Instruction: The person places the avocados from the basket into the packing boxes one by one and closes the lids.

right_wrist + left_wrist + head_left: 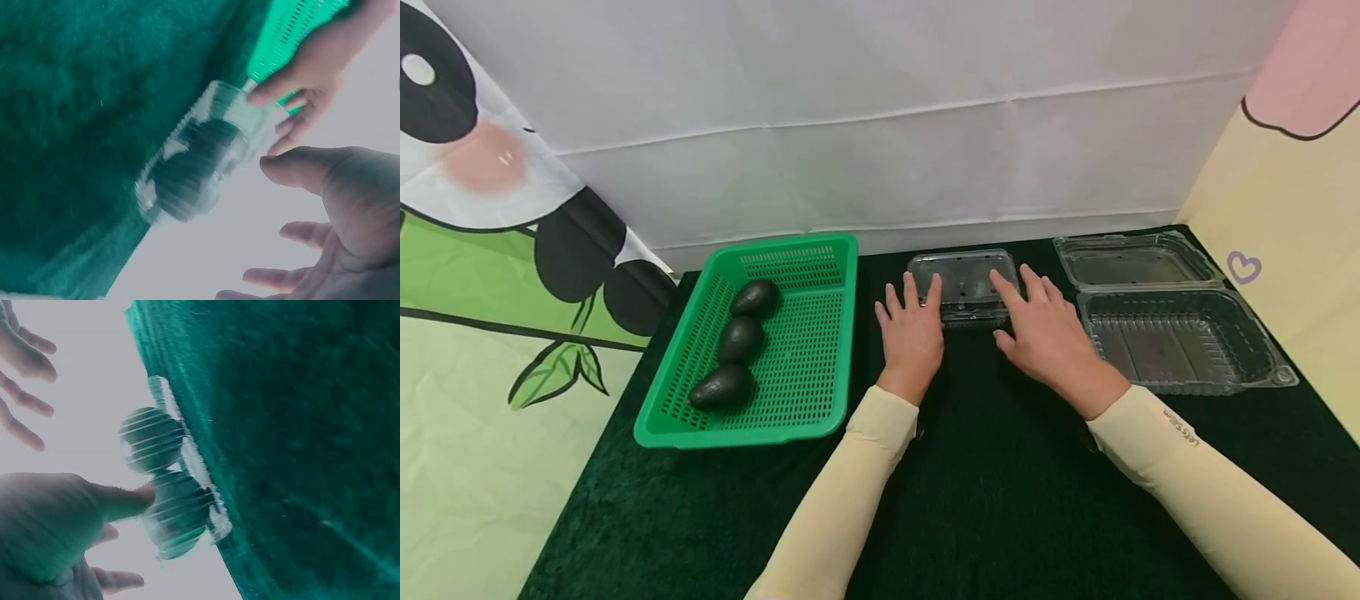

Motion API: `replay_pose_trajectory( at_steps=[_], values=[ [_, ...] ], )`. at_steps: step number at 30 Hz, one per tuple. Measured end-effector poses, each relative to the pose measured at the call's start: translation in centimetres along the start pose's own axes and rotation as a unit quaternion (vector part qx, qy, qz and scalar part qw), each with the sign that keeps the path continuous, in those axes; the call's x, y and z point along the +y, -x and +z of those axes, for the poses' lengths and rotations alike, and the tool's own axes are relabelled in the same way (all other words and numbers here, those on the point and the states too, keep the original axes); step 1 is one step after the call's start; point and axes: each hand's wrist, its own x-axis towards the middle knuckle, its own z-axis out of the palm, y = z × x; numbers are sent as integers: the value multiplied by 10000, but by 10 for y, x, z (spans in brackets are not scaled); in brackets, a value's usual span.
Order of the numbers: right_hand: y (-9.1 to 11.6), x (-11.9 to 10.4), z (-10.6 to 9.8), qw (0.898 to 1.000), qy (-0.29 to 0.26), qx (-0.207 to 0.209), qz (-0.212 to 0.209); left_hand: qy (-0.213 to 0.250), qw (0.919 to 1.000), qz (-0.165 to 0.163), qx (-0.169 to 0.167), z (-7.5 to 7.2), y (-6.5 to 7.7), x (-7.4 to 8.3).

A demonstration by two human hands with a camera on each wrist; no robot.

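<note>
A small clear plastic clamshell box with its lid down stands at the back of the table. Two dark rounded fruits show through its wall in both wrist views, blurred. My left hand is at the box's front left corner, fingers straight and spread. On the other side, my right hand has its spread fingers by the right edge, the index fingertip overlapping the lid in the head view. Neither hand grips anything. Three dark avocados lie in a row in a green basket left of my left hand.
At the right stands a larger clear clamshell box, its lid folded back toward the wall. A dark green cloth covers the table. White fabric hangs right behind the table's back edge.
</note>
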Motion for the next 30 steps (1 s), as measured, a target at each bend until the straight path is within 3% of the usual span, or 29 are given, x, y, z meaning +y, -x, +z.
replay_pose_trajectory(
  at_steps=[8, 16, 26, 30],
  values=[
    [20, 25, -32, 9999, 25, 46, 111, 206, 9996, 89, -154, -12, 11, 0],
    [41, 89, -54, 9975, -125, 458, 522, 587, 9979, 256, -81, -20, 25, -1],
    [64, 158, -69, 9827, 461, 527, 1713, 711, 9967, 297, -256, -27, 45, -6],
    [69, 176, -70, 9768, 388, 383, 2071, 789, 9957, 360, -334, -28, 55, -8]
  ],
)
